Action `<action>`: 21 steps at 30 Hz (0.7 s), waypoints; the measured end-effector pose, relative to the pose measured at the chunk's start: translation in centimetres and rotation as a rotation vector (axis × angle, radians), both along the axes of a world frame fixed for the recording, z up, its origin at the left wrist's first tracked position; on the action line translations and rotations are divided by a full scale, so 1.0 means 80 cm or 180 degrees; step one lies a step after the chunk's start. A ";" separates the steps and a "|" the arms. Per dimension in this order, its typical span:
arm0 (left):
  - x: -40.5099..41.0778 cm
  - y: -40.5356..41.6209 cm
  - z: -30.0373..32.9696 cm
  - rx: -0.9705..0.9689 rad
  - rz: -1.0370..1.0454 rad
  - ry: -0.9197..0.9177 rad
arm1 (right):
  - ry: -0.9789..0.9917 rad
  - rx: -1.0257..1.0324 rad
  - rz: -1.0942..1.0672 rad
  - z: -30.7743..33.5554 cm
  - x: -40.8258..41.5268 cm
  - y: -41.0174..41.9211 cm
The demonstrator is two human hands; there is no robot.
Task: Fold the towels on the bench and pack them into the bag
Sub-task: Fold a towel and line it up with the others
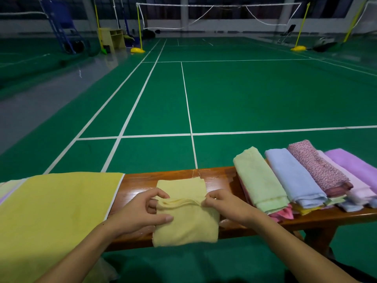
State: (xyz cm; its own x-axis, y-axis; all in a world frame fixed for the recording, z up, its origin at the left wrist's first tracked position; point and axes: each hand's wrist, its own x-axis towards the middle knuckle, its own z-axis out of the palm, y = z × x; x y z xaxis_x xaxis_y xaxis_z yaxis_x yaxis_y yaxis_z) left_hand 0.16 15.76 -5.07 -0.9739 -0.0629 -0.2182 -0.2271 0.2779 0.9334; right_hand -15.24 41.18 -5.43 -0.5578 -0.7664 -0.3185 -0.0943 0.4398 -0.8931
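Observation:
A pale yellow towel (184, 227) lies partly folded on the glossy wooden bench (140, 182), right in front of me. My left hand (142, 211) pinches the towel's left edge at the fold line, thumb on top. My right hand (222, 205) pinches the right end of the same fold ridge. To the right a pile of folded towels (306, 178) lies on the bench: light green, light blue, pink patterned, pale pink and lilac. A large yellow cloth (53, 211), perhaps the bag, covers the bench's left end.
The bench stands on a green badminton court floor (244, 94) with white lines. Far off are a net (218, 9) on yellow posts, a blue umpire chair (63, 27) and a small wooden cabinet (113, 38).

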 end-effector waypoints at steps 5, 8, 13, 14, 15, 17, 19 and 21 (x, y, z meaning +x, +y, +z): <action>-0.009 -0.004 -0.006 -0.0204 0.0192 0.0281 | -0.0488 -0.0014 -0.0368 0.002 0.002 -0.005; -0.012 -0.008 -0.007 -0.0230 0.0327 0.0385 | -0.0566 -0.0153 -0.0342 0.004 -0.001 -0.004; -0.022 -0.009 -0.014 -0.0238 0.0422 0.0373 | -0.0079 -0.0591 -0.0109 -0.001 -0.010 -0.013; -0.024 -0.010 -0.016 -0.0334 0.0483 0.0342 | -0.0005 -0.0643 -0.0188 -0.004 -0.013 -0.018; -0.027 -0.011 -0.019 -0.0436 0.0553 0.0325 | 0.0013 -0.0673 -0.0295 -0.009 -0.015 -0.025; -0.033 -0.015 -0.025 -0.0620 0.0696 0.0339 | 0.0147 -0.0561 -0.0515 -0.024 -0.023 -0.039; -0.040 -0.018 -0.033 -0.0800 0.0826 0.0347 | 0.0551 -0.0251 -0.0751 -0.040 -0.032 -0.054; -0.049 -0.020 -0.042 -0.0877 0.0907 0.0275 | 0.0909 0.0078 -0.0916 -0.050 -0.039 -0.068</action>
